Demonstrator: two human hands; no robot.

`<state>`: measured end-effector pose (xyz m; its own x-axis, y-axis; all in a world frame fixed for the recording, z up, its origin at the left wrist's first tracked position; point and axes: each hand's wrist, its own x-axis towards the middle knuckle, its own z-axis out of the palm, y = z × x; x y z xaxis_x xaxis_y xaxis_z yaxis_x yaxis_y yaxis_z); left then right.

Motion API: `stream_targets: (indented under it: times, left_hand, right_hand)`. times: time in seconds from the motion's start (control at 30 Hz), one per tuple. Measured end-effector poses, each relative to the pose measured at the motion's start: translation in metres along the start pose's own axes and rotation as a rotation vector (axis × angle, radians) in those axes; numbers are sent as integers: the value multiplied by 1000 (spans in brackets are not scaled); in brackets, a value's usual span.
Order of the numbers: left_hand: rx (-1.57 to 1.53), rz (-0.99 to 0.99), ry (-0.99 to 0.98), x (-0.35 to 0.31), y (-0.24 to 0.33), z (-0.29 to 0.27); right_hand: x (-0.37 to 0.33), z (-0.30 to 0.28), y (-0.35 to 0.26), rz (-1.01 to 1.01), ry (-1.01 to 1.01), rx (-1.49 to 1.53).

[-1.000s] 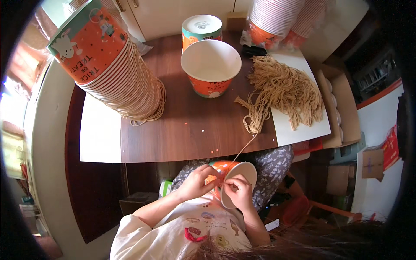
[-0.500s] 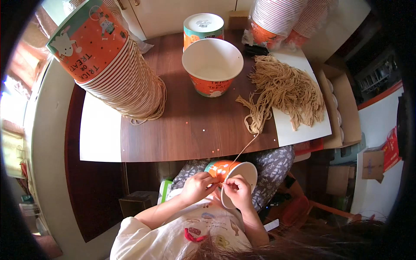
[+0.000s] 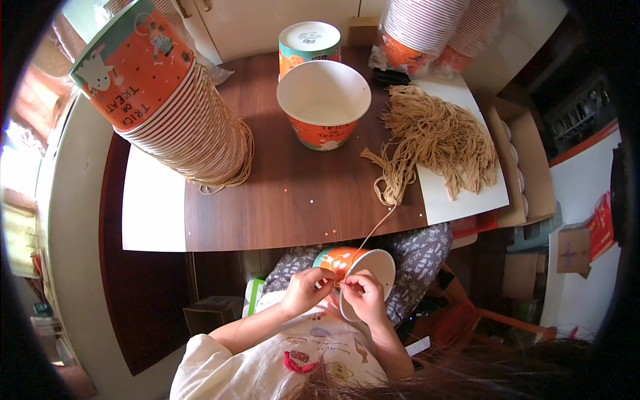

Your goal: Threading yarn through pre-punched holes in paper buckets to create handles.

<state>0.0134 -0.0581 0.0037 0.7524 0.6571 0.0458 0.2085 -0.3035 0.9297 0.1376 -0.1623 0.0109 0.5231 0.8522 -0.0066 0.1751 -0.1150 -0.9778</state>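
Observation:
An orange and green paper bucket (image 3: 339, 259) lies tilted on my lap, its white inside facing right. My left hand (image 3: 308, 292) and my right hand (image 3: 365, 293) meet at its rim, fingertips pinched on a thin tan cord (image 3: 377, 225). That cord runs up over the table edge to a loose hank (image 3: 398, 183), beside a large heap of tan cords (image 3: 443, 133). Whether a knot sits between my fingertips is too small to tell.
At the left of the table (image 3: 267, 207) leans a tall stack of nested buckets (image 3: 190, 127). One upright bucket (image 3: 323, 110) stands mid-table, with an upside-down bucket (image 3: 309, 40) behind. Bagged bucket stacks (image 3: 427, 27) are at the back right, and a cardboard box (image 3: 537, 180) adjoins the right edge.
Both hands stay at the bucket's rim, and the left fingers have lifted slightly while still pinching. The bucket and cord hold nearly the same place.

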Motion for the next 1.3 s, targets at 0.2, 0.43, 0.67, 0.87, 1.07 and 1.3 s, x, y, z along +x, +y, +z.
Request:
stream_targets:
  times: [0.2, 0.43, 0.67, 0.87, 1.07, 1.3]
  left_hand:
    - [-149, -91, -35, -5, -2, 4]
    - [-361, -113, -50, -9, -9, 8]
    - [-374, -183, -21, -10, -16, 14]
    - [-393, -177, 15, -8, -13, 18]
    - [-439, -125, -33, -8, -15, 16]
    - [-814, -199, -168, -8, -20, 15]
  right_hand:
    - [0, 1, 0, -18, 47, -52]
    - [-1, 2, 1, -34, 81, -96]
    - [-3, 4, 2, -38, 89, -68]
    - [-4, 3, 3, -45, 92, -92]
    - [-3, 2, -5, -67, 92, -148]
    - [-3, 1, -5, -85, 122, -186]
